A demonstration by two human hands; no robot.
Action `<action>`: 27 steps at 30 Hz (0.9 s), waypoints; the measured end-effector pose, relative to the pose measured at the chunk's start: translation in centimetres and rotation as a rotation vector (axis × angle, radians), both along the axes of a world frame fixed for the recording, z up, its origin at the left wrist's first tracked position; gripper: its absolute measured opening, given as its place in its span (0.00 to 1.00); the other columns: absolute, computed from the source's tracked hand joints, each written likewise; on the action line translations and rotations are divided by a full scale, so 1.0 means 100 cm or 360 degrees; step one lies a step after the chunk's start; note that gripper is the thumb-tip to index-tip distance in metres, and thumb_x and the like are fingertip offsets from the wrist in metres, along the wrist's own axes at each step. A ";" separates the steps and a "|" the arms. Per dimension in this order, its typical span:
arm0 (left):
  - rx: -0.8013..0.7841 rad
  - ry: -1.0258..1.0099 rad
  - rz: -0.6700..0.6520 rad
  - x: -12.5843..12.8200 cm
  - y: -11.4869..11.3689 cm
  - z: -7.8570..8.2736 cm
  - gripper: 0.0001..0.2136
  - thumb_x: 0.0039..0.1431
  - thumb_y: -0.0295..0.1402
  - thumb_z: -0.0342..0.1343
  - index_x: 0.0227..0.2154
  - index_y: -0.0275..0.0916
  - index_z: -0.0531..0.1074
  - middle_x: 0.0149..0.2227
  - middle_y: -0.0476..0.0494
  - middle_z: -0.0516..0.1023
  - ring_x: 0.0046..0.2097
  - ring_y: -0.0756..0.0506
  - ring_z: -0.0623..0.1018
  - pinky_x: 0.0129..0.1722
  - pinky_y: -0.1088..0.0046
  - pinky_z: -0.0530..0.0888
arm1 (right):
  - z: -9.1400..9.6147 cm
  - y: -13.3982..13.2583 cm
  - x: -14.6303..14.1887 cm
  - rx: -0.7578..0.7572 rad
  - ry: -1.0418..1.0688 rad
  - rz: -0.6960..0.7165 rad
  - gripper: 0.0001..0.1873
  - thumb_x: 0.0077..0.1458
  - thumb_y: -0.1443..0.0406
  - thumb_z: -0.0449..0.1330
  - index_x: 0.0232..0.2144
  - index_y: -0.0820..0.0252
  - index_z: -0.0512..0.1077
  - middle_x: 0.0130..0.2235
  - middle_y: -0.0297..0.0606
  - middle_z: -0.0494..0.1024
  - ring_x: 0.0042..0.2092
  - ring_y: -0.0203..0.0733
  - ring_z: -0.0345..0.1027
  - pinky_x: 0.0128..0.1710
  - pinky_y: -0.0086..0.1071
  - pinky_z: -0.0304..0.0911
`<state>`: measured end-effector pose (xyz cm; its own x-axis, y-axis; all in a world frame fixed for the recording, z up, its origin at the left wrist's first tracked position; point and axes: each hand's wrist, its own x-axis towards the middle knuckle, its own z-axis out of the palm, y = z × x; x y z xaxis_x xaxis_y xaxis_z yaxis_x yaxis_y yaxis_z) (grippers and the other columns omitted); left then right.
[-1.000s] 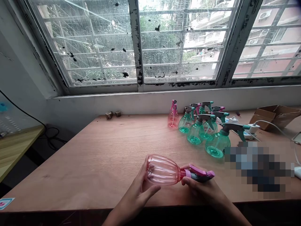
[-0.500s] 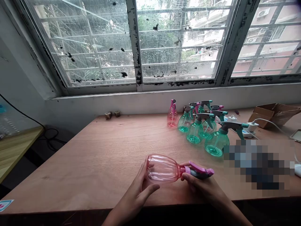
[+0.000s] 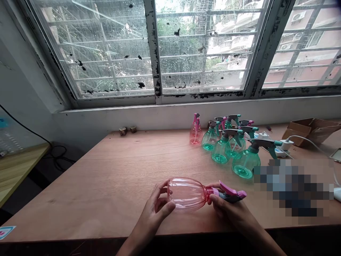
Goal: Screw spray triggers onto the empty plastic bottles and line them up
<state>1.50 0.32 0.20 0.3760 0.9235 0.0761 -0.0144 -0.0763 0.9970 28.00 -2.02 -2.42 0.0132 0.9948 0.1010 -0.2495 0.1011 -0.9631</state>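
Observation:
A clear pink spray bottle (image 3: 186,193) lies sideways between my hands, just above the front of the table, its base to the left. The spray head, with a magenta trigger (image 3: 231,191) and a dark grey body, points right. My left hand (image 3: 158,208) is wrapped round the base end, thumb on the near side. At the neck, my right hand (image 3: 226,208) grips the bottle by its collar, thumb in front and fingers partly hidden behind.
Several green spray bottles (image 3: 245,164) and a pink one (image 3: 196,133) stand at the back right. Beyond them are a white charger with a cable (image 3: 286,144) and an open cardboard box (image 3: 306,131). Two small dark blocks (image 3: 123,131) sit by the wall. A blurred patch covers the right side.
My left hand has closed further round the bottle's base. The bottle has shifted slightly right and toward me, and its spray head has turned a little in my right hand.

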 end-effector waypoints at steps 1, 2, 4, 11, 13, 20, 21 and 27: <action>-0.0010 -0.0018 -0.0015 0.000 -0.001 0.001 0.30 0.61 0.46 0.63 0.63 0.47 0.64 0.58 0.38 0.71 0.54 0.35 0.76 0.58 0.57 0.72 | 0.000 0.000 0.000 -0.0004 0.0007 -0.0016 0.20 0.52 0.52 0.72 0.41 0.60 0.80 0.26 0.34 0.77 0.21 0.32 0.59 0.20 0.27 0.52; -0.0009 -0.0035 -0.0032 0.000 -0.002 0.001 0.31 0.61 0.44 0.64 0.64 0.48 0.63 0.61 0.38 0.69 0.56 0.35 0.75 0.60 0.56 0.71 | 0.000 0.000 0.000 -0.0011 0.0020 -0.0029 0.21 0.52 0.52 0.72 0.41 0.60 0.80 0.26 0.34 0.77 0.21 0.32 0.59 0.20 0.27 0.52; 0.0031 -0.0065 -0.0073 -0.001 -0.004 0.001 0.33 0.60 0.42 0.65 0.66 0.50 0.60 0.68 0.39 0.62 0.60 0.34 0.72 0.63 0.56 0.68 | 0.000 0.000 -0.001 -0.0027 0.0052 -0.0036 0.22 0.51 0.52 0.72 0.42 0.60 0.79 0.26 0.34 0.77 0.21 0.32 0.59 0.19 0.27 0.52; 0.0036 -0.0064 -0.0014 -0.001 -0.002 -0.004 0.34 0.59 0.50 0.64 0.65 0.48 0.62 0.59 0.37 0.70 0.53 0.35 0.78 0.58 0.54 0.72 | -0.004 0.002 0.002 -0.0031 0.0077 0.0010 0.20 0.53 0.51 0.71 0.41 0.57 0.78 0.26 0.34 0.78 0.20 0.31 0.58 0.19 0.26 0.50; 0.0032 -0.0061 0.0030 0.000 -0.001 -0.004 0.31 0.61 0.48 0.62 0.64 0.48 0.63 0.59 0.37 0.71 0.54 0.36 0.77 0.59 0.55 0.72 | -0.005 0.002 0.003 -0.0008 0.0065 0.0018 0.19 0.54 0.52 0.71 0.42 0.57 0.78 0.27 0.34 0.78 0.20 0.31 0.59 0.20 0.26 0.50; 0.0163 -0.0032 -0.0078 -0.003 -0.004 -0.002 0.32 0.63 0.43 0.62 0.66 0.51 0.58 0.69 0.39 0.61 0.64 0.32 0.68 0.65 0.53 0.66 | -0.006 0.002 0.004 0.0042 0.0018 0.0044 0.16 0.56 0.53 0.70 0.42 0.56 0.78 0.27 0.34 0.79 0.20 0.30 0.60 0.21 0.26 0.49; 0.0157 -0.0029 -0.0049 -0.003 -0.004 -0.003 0.32 0.62 0.45 0.62 0.66 0.50 0.58 0.69 0.38 0.62 0.64 0.31 0.68 0.65 0.52 0.66 | -0.006 0.001 0.004 0.0042 0.0008 0.0049 0.16 0.56 0.53 0.70 0.42 0.56 0.78 0.27 0.34 0.79 0.20 0.30 0.60 0.21 0.26 0.49; 0.0148 -0.0034 0.0048 -0.002 -0.002 -0.004 0.30 0.63 0.42 0.62 0.65 0.49 0.59 0.68 0.37 0.62 0.63 0.31 0.70 0.63 0.52 0.68 | -0.006 0.002 0.004 0.0027 -0.0031 0.0035 0.17 0.56 0.53 0.70 0.41 0.58 0.78 0.27 0.34 0.78 0.20 0.29 0.60 0.21 0.26 0.50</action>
<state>1.34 0.07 -0.20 0.3457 0.9229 0.1697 -0.0317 -0.1692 0.9851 28.44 -1.85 -3.00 -0.0110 0.9930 0.1176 -0.2331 0.1119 -0.9660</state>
